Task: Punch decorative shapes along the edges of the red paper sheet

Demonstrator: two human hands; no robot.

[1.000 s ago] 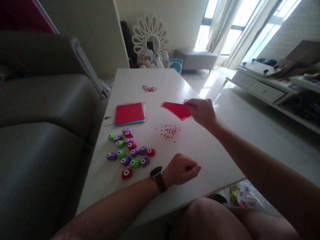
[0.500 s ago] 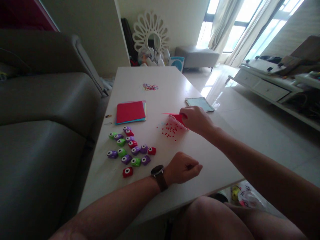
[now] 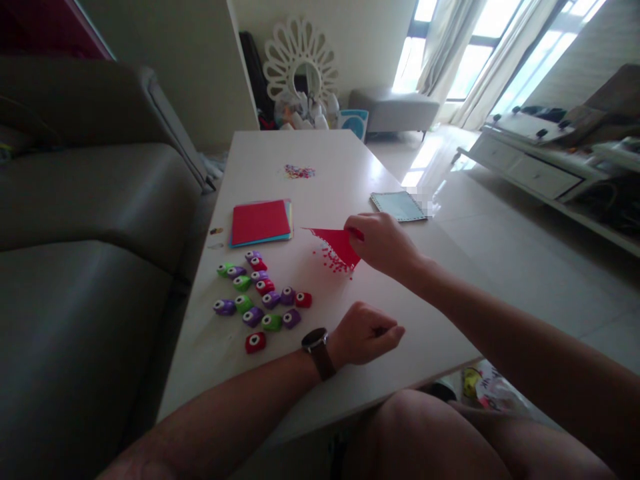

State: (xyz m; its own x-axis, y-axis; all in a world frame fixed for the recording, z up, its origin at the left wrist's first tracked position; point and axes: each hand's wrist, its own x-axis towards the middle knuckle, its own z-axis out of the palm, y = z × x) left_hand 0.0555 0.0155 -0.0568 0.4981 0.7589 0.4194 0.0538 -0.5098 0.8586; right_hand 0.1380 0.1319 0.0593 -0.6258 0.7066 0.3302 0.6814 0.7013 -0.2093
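Note:
Between its fingers my right hand point(image 3: 377, 240) pinches a red sheet point(image 3: 334, 241) whose lower edge is punched with a row of small holes. The sheet is tilted over a scatter of small red paper bits point(image 3: 336, 264) on the white table point(image 3: 330, 193). My left hand point(image 3: 369, 335), with a watch on the wrist, is closed and rests near the table's front edge; whatever its fingers may hold is hidden. Left of it lie several small purple, green and red punches point(image 3: 271, 323).
A stack of coloured sheets point(image 3: 261, 223) topped with red lies at the left. Multicoloured bits point(image 3: 300, 172) are farther back. A pale sheet with a punched border point(image 3: 399, 206) sits at the right edge. A grey sofa point(image 3: 90, 193) stands at the left.
My right hand has moved slightly left with the red sheet, which now shows more of its face and covers part of the red bits. My left hand has stayed in place.

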